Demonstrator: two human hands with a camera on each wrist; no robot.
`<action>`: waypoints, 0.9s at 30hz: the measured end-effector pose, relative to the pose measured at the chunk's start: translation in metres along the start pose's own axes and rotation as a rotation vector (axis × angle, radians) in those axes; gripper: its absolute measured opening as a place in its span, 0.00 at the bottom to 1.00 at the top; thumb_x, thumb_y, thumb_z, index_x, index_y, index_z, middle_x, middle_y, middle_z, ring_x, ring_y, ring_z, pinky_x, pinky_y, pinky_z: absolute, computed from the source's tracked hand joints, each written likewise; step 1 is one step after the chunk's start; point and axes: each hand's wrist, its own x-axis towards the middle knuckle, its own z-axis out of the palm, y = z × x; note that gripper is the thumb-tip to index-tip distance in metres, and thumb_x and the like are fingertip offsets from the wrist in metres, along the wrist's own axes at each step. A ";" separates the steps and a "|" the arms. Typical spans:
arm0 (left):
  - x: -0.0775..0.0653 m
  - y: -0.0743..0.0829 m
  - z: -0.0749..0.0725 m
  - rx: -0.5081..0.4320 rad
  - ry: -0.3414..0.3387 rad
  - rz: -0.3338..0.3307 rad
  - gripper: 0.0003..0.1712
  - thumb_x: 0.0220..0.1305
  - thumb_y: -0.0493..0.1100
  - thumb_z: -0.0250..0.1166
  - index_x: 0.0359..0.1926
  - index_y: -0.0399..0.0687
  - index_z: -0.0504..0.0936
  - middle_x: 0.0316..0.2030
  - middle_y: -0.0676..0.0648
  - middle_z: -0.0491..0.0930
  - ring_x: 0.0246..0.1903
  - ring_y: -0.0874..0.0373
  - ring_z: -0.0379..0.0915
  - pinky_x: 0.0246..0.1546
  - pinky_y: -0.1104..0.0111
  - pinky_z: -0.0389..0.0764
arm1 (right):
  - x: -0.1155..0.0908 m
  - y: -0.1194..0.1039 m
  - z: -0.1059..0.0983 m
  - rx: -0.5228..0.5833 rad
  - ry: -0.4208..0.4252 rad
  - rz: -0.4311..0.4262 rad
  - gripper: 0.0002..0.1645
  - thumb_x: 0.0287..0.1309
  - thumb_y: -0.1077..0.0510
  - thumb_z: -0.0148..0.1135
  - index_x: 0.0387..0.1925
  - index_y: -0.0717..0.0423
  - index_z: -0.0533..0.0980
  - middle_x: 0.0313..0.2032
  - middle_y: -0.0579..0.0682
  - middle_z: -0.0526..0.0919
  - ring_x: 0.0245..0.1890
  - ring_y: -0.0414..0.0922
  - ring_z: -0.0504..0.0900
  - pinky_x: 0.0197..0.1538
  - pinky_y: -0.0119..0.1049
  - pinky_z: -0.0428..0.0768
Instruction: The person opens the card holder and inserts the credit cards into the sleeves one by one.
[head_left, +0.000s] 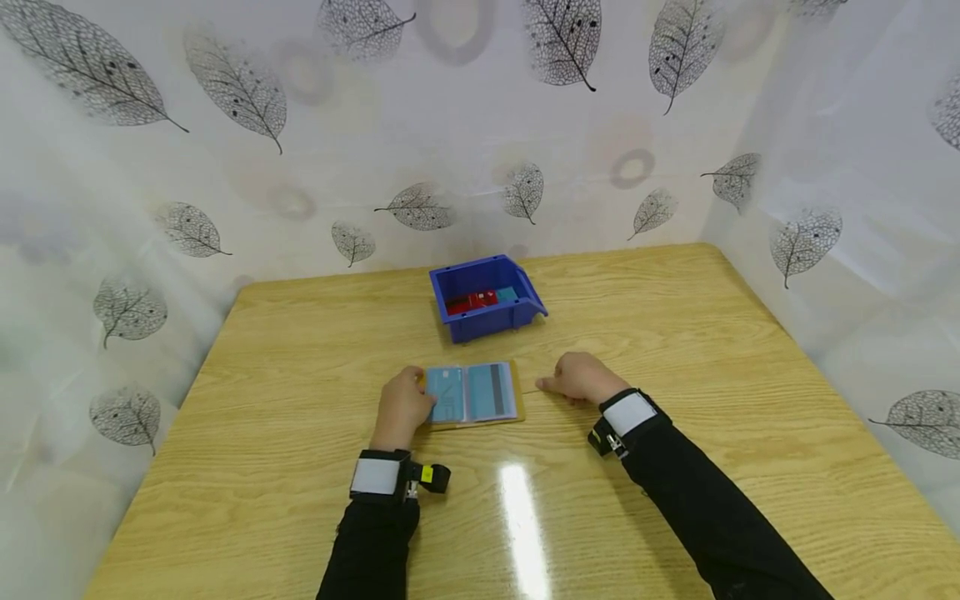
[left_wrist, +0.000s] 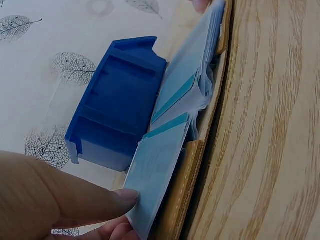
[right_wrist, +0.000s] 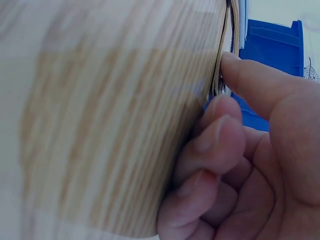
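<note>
An open tan card holder (head_left: 519, 400) lies flat on the table, its clear sleeves holding light-blue cards (head_left: 486, 392). At its left side is my left hand (head_left: 401, 408); in the left wrist view the thumb (left_wrist: 125, 200) lies on top of a sleeved card (left_wrist: 155, 160), fingers below, pinching that page. Just right of the holder, my right hand (head_left: 581, 379) has its fingers curled. Its thumb (right_wrist: 250, 75) and index finger pinch a thin strap (right_wrist: 218, 75) at the holder's edge, partly hidden by the fingers.
Behind the card holder stands a blue plastic bin (head_left: 491, 321) with red and teal cards (head_left: 472, 302) inside. The wood-grain table (head_left: 262, 400) meets a leaf-printed curtain (head_left: 465, 125) at the back and sides.
</note>
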 end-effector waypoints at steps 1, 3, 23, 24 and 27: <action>0.000 0.001 0.000 0.009 0.009 -0.001 0.28 0.56 0.31 0.68 0.58 0.28 0.73 0.44 0.31 0.81 0.44 0.42 0.79 0.40 0.55 0.80 | 0.000 0.000 0.000 0.001 0.001 -0.002 0.30 0.64 0.42 0.60 0.09 0.51 0.70 0.08 0.44 0.66 0.09 0.40 0.65 0.19 0.31 0.66; 0.000 0.006 0.001 0.029 0.033 -0.002 0.29 0.55 0.31 0.67 0.59 0.29 0.73 0.45 0.30 0.79 0.44 0.40 0.78 0.41 0.53 0.79 | -0.001 0.001 -0.001 0.001 0.003 -0.006 0.30 0.64 0.42 0.60 0.10 0.52 0.70 0.08 0.44 0.67 0.09 0.40 0.65 0.19 0.32 0.67; -0.004 0.075 0.060 0.288 -0.025 0.099 0.25 0.59 0.40 0.65 0.58 0.38 0.77 0.53 0.35 0.72 0.53 0.37 0.67 0.45 0.47 0.76 | -0.001 -0.002 0.001 -0.025 0.030 0.002 0.29 0.63 0.42 0.61 0.11 0.51 0.70 0.09 0.44 0.69 0.11 0.39 0.67 0.19 0.32 0.68; -0.005 0.077 0.061 0.289 -0.026 0.090 0.25 0.59 0.41 0.66 0.57 0.38 0.77 0.53 0.35 0.72 0.52 0.38 0.67 0.44 0.47 0.76 | -0.001 -0.002 0.001 -0.030 0.030 0.004 0.29 0.63 0.42 0.61 0.11 0.52 0.71 0.09 0.44 0.69 0.11 0.40 0.67 0.19 0.32 0.68; -0.007 0.082 0.062 0.293 -0.026 0.078 0.25 0.58 0.43 0.68 0.56 0.37 0.78 0.51 0.35 0.72 0.50 0.37 0.67 0.42 0.47 0.76 | -0.001 -0.001 0.000 -0.039 0.031 0.005 0.30 0.63 0.42 0.60 0.11 0.52 0.71 0.09 0.44 0.69 0.11 0.40 0.67 0.19 0.32 0.68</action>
